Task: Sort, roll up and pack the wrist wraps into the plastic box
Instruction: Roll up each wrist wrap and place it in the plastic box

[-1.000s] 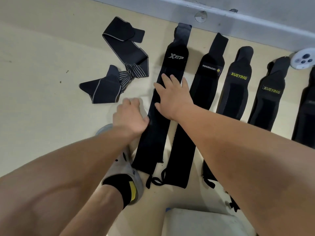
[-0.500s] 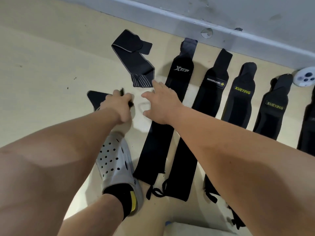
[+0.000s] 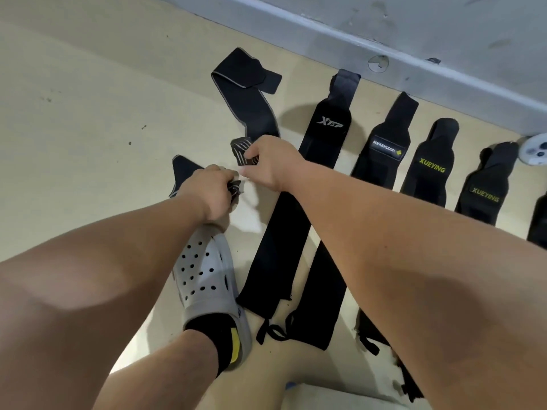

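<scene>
A crumpled black wrap with grey edging and a striped middle lies on the floor at upper left. My left hand grips its striped middle near the lower triangular end. My right hand pinches the striped part just beside it. To the right, several black wraps lie flat in a row: an XTEP wrap, a MANUEKLEAR wrap and two XUEYING wraps. A pale plastic box shows at the bottom edge.
My foot in a grey perforated clog stands just left of the XTEP wrap. A grey wall base runs behind the wraps. A white round device sits at far right. Bare beige floor spreads to the left.
My right hand left the XTEP wrap and moved left onto the striped wrap. My left hand also took hold of that wrap's striped middle, bunching it.
</scene>
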